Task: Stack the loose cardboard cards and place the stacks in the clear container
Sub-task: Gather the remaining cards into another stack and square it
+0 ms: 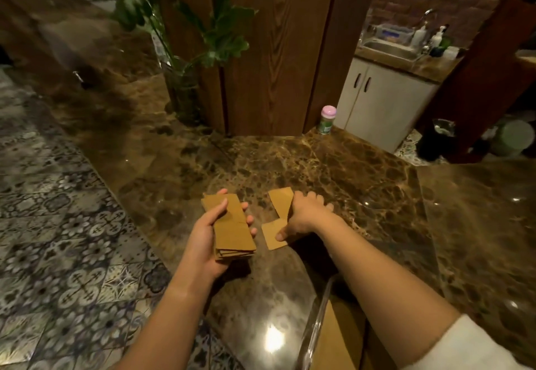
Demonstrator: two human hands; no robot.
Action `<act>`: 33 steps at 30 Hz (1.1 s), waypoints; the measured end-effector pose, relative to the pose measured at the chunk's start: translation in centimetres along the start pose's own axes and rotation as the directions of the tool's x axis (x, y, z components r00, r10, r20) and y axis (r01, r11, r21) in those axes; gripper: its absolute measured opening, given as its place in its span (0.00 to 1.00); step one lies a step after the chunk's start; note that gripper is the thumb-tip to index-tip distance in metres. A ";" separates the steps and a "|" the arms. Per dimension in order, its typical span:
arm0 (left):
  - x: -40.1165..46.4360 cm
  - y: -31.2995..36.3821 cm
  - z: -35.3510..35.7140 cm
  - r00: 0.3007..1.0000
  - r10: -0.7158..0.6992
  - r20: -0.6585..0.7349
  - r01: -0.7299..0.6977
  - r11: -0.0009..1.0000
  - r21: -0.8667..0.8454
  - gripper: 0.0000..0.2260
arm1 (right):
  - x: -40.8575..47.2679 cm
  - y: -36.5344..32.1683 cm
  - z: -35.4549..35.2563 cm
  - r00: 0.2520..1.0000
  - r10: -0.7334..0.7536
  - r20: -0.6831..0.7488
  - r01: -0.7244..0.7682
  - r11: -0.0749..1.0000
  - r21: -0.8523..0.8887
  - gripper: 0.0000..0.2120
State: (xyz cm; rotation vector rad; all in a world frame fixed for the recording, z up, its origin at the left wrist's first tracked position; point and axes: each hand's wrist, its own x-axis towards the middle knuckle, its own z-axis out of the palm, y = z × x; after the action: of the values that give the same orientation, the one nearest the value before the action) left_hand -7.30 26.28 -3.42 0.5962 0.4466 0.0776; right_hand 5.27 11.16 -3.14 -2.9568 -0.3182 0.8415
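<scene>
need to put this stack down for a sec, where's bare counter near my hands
Bare marble lies beyond the loose cards, toward the pink-capped bottle, and right of the right hand. Crowded: between the left hand holding the stack and the loose cards, and near the clear container.

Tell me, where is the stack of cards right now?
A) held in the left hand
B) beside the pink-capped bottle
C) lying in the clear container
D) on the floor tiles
A: the left hand grips the stack above the counter, while the right hand reaches for the loose cards on it.
</scene>
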 end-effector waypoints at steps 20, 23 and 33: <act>0.4 -2.6 13.5 0.931 -0.097 0.352 0.014 0.972 0.233 0.28 | -12.3 11.6 -9.2 0.891 0.053 -0.450 0.432 0.199 0.880 0.10; -1.2 -4.7 18.0 0.868 -0.127 0.480 -0.013 0.961 0.278 0.32 | -15.1 13.6 -9.3 0.837 0.124 -0.533 0.491 0.261 0.831 0.10; -5.1 -9.1 23.0 0.802 -0.112 0.586 -0.064 0.960 0.271 0.32 | -23.5 20.9 -9.2 0.719 0.540 -0.437 0.664 -0.350 0.661 0.05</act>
State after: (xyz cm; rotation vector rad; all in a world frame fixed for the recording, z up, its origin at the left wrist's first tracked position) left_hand -2.59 5.63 10.38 0.8544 -0.1624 -0.2032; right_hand -5.59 -14.17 14.62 -1.0288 0.2506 -0.3177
